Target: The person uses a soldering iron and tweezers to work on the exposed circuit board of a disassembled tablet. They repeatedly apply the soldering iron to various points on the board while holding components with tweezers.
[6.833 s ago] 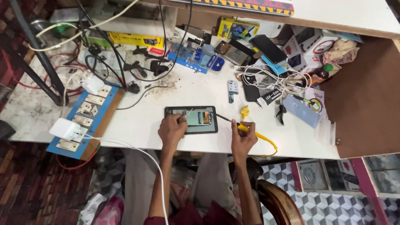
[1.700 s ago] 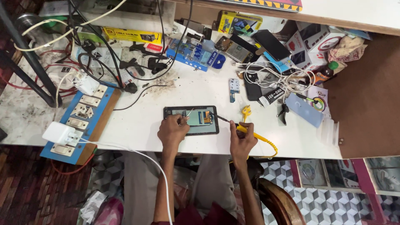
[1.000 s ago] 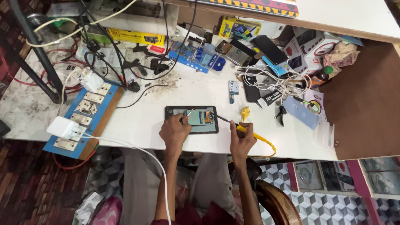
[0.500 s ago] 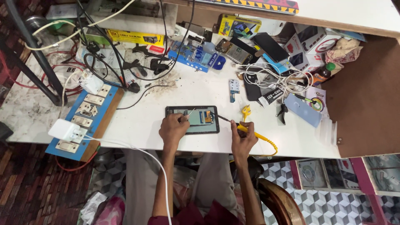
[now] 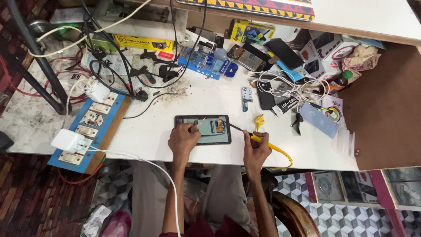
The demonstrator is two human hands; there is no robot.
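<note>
- Lying flat near the front edge of the white worktable (image 5: 175, 131): a dark rectangular opened phone with its greenish circuit board exposed (image 5: 209, 130), long side running left to right.
- Resting on the phone's left end: the left hand (image 5: 183, 139), fingers pinched around thin metal tweezers (image 5: 198, 123) whose tip is pointing up and right over the board.
- Gripping the yellow handle of a soldering iron (image 5: 247, 133): the right hand (image 5: 257, 153), fist closed, sitting just right of the phone at the table edge.
- Reaching leftward from that handle: the iron's dark tip, touching or nearly touching the phone's right end; contact too small to tell.
- Trailing right from the handle: a yellow coiled cord (image 5: 280, 152).
- Lying just beyond the right hand: a small yellow tool (image 5: 259, 121).
- Sitting at the left table edge: a blue board of white sockets and switches (image 5: 94, 127) with a white plug adapter (image 5: 67, 140) and a white cable (image 5: 144, 163).
- Crowding the back of the table: tangled black cables (image 5: 131, 66), a blue parts tray (image 5: 206, 63), several dark phones (image 5: 285, 53).
</note>
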